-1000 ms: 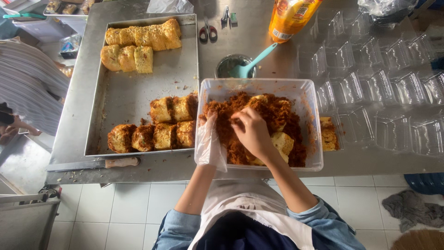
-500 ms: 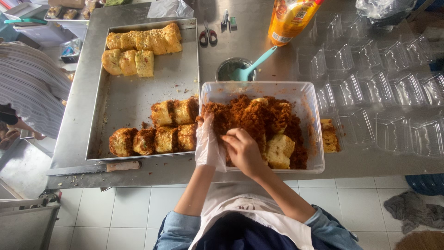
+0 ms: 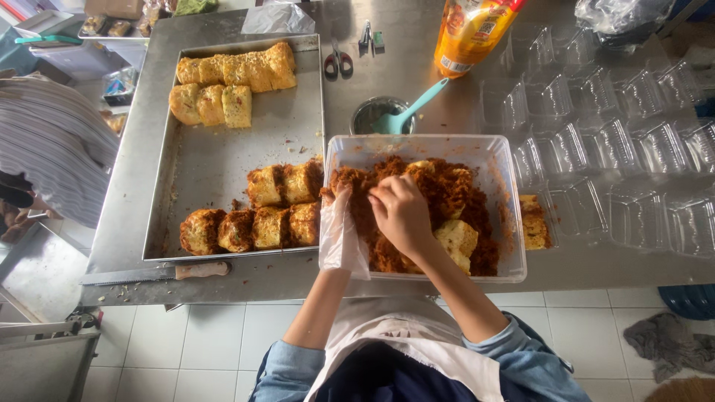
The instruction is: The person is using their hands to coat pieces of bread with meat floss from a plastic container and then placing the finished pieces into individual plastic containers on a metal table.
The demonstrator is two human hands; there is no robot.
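Here, both hands worked in the tub of floss: the bagged left hand and bare right hand curled over a roll, grip unclear; seven coated rolls lay mid-tray, eight plain rolls waited at upper left.

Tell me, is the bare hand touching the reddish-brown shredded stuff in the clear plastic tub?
Touching. The head view shows the right hand pressed into the reddish-brown shredded topping, its fingers buried in it inside the clear plastic tub.

Light-blue sleeves pushed up to the elbows, a white apron over dark clothes at bottom centre — a clear plastic glove covers the left hand; the right hand is bare.
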